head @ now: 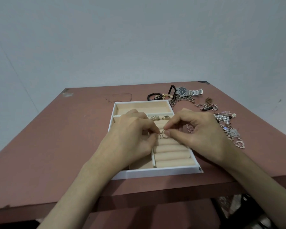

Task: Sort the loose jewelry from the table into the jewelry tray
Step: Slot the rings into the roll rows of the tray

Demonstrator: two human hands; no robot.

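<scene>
Ring-seating step: your left hand (pixel 132 134) and right hand (pixel 196 134) both pinch a ring (pixel 165 135) over the tray (pixel 155 173) rolls (pixel 172 157) (two rings (pixel 160 117) already slotted behind); next, press it squarely into a groove

Jewelry tray (pixel 155 173): white frame, beige lining and beige rolls.
Table (pixel 56 138): reddish-brown, with one pale scuff.
Watch (pixel 182 91), upper right of centre — silver band, dark dial.
Bracelets (pixel 153 96): black, braided.
Ring (pixel 165 135), centre — silver-toned.
Wall (pixel 139 38): pale grey.
</scene>
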